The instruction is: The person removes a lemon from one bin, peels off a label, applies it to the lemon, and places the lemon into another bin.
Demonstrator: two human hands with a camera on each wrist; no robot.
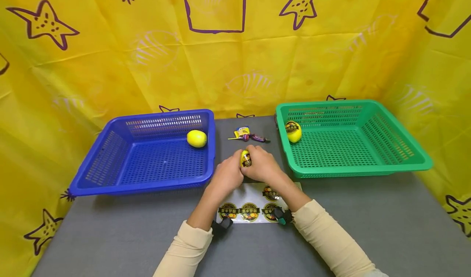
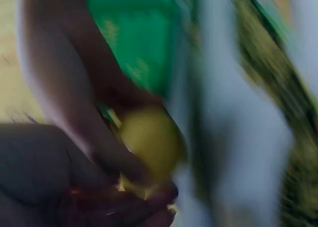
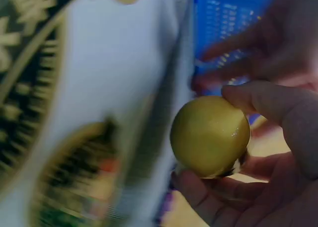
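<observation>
- Both hands meet at the middle of the grey table (image 1: 368, 228), between the two baskets, and together they hold one small yellow lemon (image 1: 245, 158).
- The left hand (image 1: 227, 176) has its fingers curled on the left side of the lemon; in the left wrist view the picture is blurred, so I see only the lemon (image 2: 149, 142) against dark fingers.
- The right hand (image 1: 264, 164) is curled around the right side; in the right wrist view the thumb (image 3: 268, 100) lies on top of the lemon (image 3: 209, 136) and the fingers support it from under.
- The held lemon carries a round dark sticker, seen in the head view on its top face.
- A white sticker sheet (image 1: 254, 205) lies flat on the table just under the wrists, with several round dark stickers on it.
- The blue basket (image 1: 110, 179) stands at the left, and one plain lemon (image 1: 196, 138) lies in its far right corner.
- The green basket (image 1: 404, 162) stands at the right, and one lemon with a sticker (image 1: 293, 131) lies in its far left corner.
- Some small wrapped candies (image 1: 248, 136) lie on the table between the baskets, behind the hands.
- A yellow cloth (image 1: 92, 72) with purple stars hangs behind and at the sides.
</observation>
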